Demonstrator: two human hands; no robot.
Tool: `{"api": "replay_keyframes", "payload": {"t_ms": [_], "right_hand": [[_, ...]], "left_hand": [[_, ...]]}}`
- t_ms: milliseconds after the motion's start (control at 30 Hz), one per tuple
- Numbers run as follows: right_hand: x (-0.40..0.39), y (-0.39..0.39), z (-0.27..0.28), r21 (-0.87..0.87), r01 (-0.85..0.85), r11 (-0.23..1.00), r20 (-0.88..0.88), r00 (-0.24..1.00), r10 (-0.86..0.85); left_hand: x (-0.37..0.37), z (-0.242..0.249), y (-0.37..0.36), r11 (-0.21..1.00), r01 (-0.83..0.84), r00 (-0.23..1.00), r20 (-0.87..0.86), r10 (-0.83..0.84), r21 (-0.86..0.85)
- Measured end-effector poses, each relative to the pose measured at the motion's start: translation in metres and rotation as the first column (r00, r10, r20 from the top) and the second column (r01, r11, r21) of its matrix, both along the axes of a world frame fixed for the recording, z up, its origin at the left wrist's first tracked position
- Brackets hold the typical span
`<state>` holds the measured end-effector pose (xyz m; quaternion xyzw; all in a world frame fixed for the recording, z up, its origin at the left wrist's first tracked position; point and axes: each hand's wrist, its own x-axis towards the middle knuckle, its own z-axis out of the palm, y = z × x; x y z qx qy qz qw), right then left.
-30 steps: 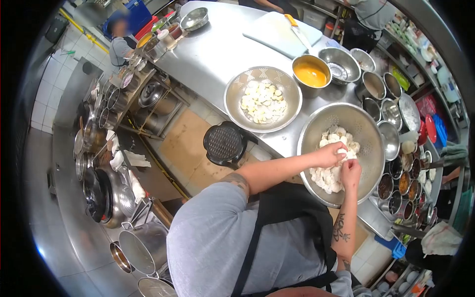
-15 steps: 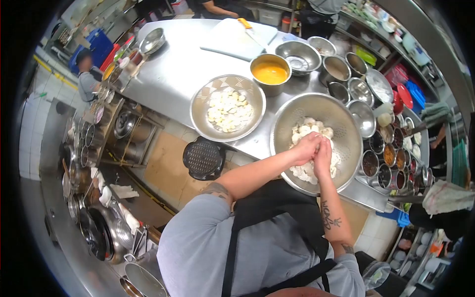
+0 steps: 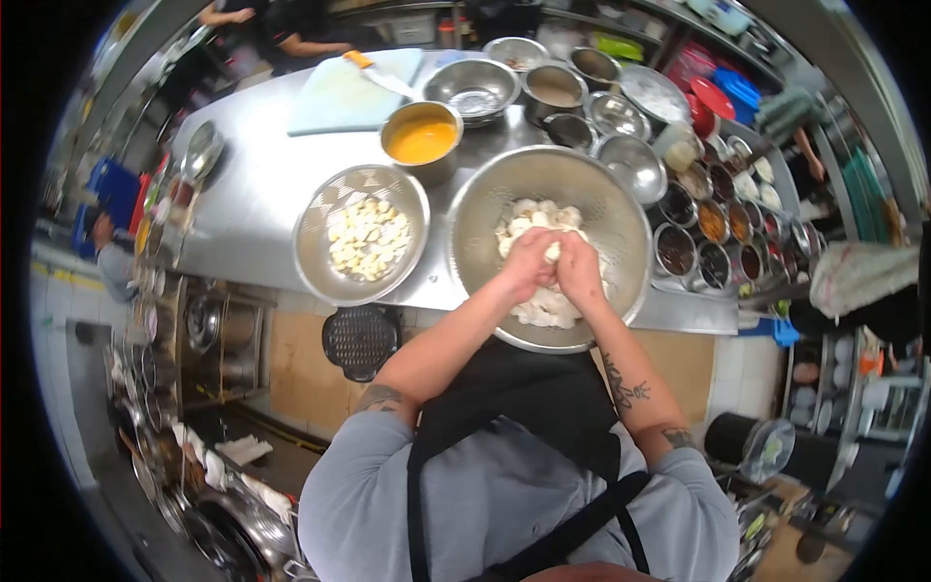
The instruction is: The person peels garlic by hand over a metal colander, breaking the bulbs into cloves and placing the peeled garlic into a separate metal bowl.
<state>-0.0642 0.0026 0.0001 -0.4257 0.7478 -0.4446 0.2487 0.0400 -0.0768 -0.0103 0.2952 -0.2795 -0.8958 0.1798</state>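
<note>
Both my hands meet over a large steel colander point(image 3: 621, 184) that holds whitish garlic bulbs point(image 3: 529, 210) and pale skins point(image 3: 545, 310). My left hand point(image 3: 532, 264) and my right hand point(image 3: 579, 272) have their fingers closed together around a garlic bulb point(image 3: 553, 251), mostly hidden by the fingers. To the left, a smaller perforated colander point(image 3: 315, 204) contains peeled cloves point(image 3: 369, 239). A steel pot point(image 3: 441, 165) of orange-yellow liquid point(image 3: 419, 142) stands behind, between the two colanders.
A cutting board point(image 3: 335, 97) bears an orange-handled knife point(image 3: 388, 81). Steel bowls point(image 3: 471, 82) and pots point(image 3: 553, 87) crowd the back right, sauce containers point(image 3: 676, 247) the right. A black stool point(image 3: 361, 341) is below the table edge. Other people point(image 3: 301, 44) stand beyond the table.
My view has swung right, so the table and colanders sit further left in the picture. My hands stay together over the large colander, with a whitish bulb now showing between them.
</note>
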Motion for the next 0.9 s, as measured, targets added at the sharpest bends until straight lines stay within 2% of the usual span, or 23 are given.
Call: {"api": "replay_keyframes", "payload": {"t_ms": [67, 100, 133, 200, 233, 333, 400, 533, 667, 800, 900], "right_hand": [[-0.015, 0.002, -0.008, 0.003, -0.019, 1.000, -0.185, 0.982, 0.020], [-0.024, 0.004, -0.016, 0.010, -0.023, 1.000, -0.278, 0.960, 0.025], [-0.032, 0.006, -0.029, -0.014, -0.004, 1.000, -0.268, 0.963, 0.000], [-0.037, 0.012, -0.032, -0.101, 0.051, 0.994, -0.311, 0.947, -0.080], [-0.035, 0.013, -0.026, -0.161, 0.077, 0.984, -0.356, 0.925, -0.131], [-0.031, 0.013, -0.017, -0.265, 0.143, 0.954, -0.191, 0.962, -0.197], [-0.029, 0.012, -0.021, -0.231, 0.100, 0.968, -0.109, 0.986, -0.128], [-0.032, 0.016, -0.025, -0.119, 0.049, 0.992, 0.078, 0.996, -0.040], [-0.028, 0.014, -0.031, -0.050, 0.025, 0.998, 0.283, 0.959, -0.009], [-0.026, 0.007, -0.031, -0.027, 0.001, 1.000, 0.268, 0.963, 0.007], [-0.017, 0.006, -0.003, -0.065, -0.190, 0.980, 0.639, 0.746, 0.187]], "left_hand": [[0.000, -0.011, -0.006, 0.986, 0.062, 0.990, 0.134, -0.041, -0.156], [0.000, -0.007, -0.007, 0.984, 0.032, 0.981, 0.192, 0.002, -0.174], [-0.002, -0.001, -0.009, 0.981, 0.007, 0.969, 0.245, 0.042, -0.195], [-0.002, 0.005, -0.011, 0.949, 0.047, 0.967, 0.253, 0.035, -0.312], [-0.002, 0.000, -0.012, 0.956, 0.066, 0.978, 0.208, -0.005, -0.286], [-0.001, -0.013, -0.015, 0.974, 0.111, 0.990, 0.103, -0.092, -0.200], [-0.002, -0.009, -0.013, 0.980, 0.148, 0.988, 0.067, -0.140, -0.135], [-0.007, 0.010, -0.003, 0.990, 0.131, 0.983, 0.140, -0.122, -0.055], [-0.007, -0.007, -0.004, 0.994, 0.100, 0.993, 0.063, -0.096, -0.051], [-0.003, -0.009, -0.008, 0.996, 0.072, 0.995, -0.061, -0.075, -0.048], [-0.005, 0.008, -0.008, 0.996, 0.067, 0.996, -0.057, -0.070, -0.050]]}}
